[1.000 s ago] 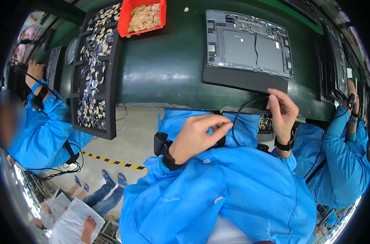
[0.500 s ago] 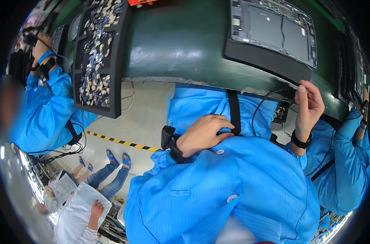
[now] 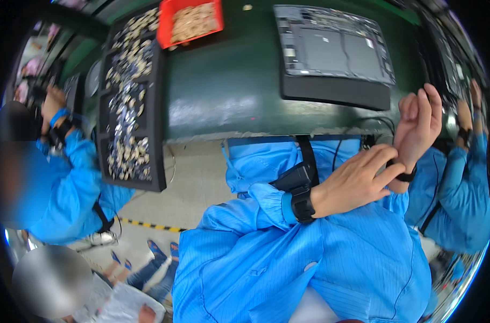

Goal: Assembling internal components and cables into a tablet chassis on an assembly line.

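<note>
My left hand reaches across my body to my right wrist. Its fingertips are at the black wristband there and appear to grip its edge; the exact hold is partly hidden. Raised at the right, my right hand has its palm turned up, the fingers loosely bent and apart, with nothing in it. A black strap with a box-like device is on my left wrist. Beyond my hands, an opened laptop base with its inside parts showing lies on a black pad on the green table.
At the left, a black compartment tray holds many small pale and dark pieces and overhangs the table edge. Behind it stands a red bin of pale pieces. A thin black cable runs near my right wrist. Co-workers in blue sit on both sides.
My left hand has moved right and up from my lap to my right wrist. My right hand has risen slightly. The view has shifted, showing more of the red bin.
</note>
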Motion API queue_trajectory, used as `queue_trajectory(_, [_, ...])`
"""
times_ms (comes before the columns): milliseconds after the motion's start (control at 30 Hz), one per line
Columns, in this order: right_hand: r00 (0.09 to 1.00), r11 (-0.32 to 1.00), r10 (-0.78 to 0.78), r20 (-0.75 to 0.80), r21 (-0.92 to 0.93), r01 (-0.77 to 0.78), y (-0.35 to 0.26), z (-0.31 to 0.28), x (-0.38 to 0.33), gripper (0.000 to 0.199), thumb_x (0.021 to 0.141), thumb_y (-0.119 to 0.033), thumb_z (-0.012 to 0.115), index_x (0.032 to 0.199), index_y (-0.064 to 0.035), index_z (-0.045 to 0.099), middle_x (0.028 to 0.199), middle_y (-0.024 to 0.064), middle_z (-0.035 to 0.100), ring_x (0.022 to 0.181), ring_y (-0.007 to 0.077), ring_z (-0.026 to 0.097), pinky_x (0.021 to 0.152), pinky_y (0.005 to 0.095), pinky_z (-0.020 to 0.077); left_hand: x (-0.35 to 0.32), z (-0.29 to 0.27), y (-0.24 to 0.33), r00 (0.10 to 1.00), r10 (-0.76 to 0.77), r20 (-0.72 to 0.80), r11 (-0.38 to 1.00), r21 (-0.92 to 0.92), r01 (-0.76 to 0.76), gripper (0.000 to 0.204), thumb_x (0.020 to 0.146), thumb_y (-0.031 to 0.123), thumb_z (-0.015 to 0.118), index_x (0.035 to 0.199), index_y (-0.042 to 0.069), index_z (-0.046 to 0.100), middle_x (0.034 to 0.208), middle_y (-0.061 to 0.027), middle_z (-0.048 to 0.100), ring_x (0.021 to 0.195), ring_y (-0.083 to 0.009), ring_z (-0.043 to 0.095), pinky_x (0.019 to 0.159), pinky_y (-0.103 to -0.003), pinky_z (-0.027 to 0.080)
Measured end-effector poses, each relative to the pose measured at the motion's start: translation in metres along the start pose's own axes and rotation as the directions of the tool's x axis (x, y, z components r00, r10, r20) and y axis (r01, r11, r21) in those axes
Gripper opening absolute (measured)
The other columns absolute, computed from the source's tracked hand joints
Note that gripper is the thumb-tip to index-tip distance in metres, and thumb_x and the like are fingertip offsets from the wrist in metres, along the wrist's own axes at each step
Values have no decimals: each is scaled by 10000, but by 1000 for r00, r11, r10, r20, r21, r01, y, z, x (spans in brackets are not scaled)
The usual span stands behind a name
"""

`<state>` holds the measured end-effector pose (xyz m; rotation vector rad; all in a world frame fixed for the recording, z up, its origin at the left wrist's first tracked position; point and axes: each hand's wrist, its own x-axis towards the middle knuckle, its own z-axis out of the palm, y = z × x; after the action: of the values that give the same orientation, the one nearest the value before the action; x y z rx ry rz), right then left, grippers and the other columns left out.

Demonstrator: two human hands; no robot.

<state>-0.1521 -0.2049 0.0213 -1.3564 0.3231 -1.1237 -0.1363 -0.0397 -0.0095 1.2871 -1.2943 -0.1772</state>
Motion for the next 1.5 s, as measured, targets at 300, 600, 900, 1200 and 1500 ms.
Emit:
queue_trajectory(300, [884, 986, -144, -445, -145, 87, -15, -75, -49, 160, 990, -7, 615, 1138, 36, 655, 669, -7, 465, 604, 93, 421, 586, 263, 342, -33, 37, 16, 917, 99, 385, 985, -170, -35, 560, 686, 139, 861, 1194, 54, 641, 1378, -173, 488, 1310, -353, 501, 1042, -432, 507])
queue_trajectory(600, [802, 996, 90, -591, 63, -66, 52, -120, -120, 118, 993, -9, 600, 1096, 31, 641, 644, 0, 450, 587, 114, 430, 593, 277, 369, -72, 62, -8, 877, -107, 468, 984, -75, 160, 816, 631, 154, 891, 1346, -9, 533, 1314, -141, 547, 1300, -326, 513, 1030, -414, 476])
queue_trajectory(900, [797, 955, 294, -528, 196, -223, 121, -155, -106, 173, 996, -33, 603, 1157, 29, 621, 673, -8, 416, 609, 120, 437, 649, 301, 406, -90, 115, -48, 812, -131, 569, 979, 203, 15, 391, 711, 236, 803, 995, 27, 635, 971, -69, 593, 1062, -256, 546, 873, -376, 471])
queue_trajectory(1200, [750, 841, 478, -457, 484, -241, 151, -165, -69, 192, 949, -46, 648, 1130, 8, 615, 623, -11, 396, 552, 129, 411, 586, 322, 406, -54, 116, -53, 857, -239, 458, 971, 130, 201, 672, 709, 216, 814, 1296, -22, 593, 1353, -171, 547, 1341, -348, 490, 1068, -440, 463])
queue_trajectory(1500, [690, 857, 489, -533, 441, -267, 139, -160, -91, 156, 964, -51, 611, 1118, -52, 592, 623, -34, 381, 547, 120, 402, 599, 311, 409, -45, 104, -48, 816, -262, 515, 964, 104, 243, 699, 637, 227, 882, 1250, 19, 616, 1298, -156, 558, 1241, -369, 541, 1012, -422, 481])
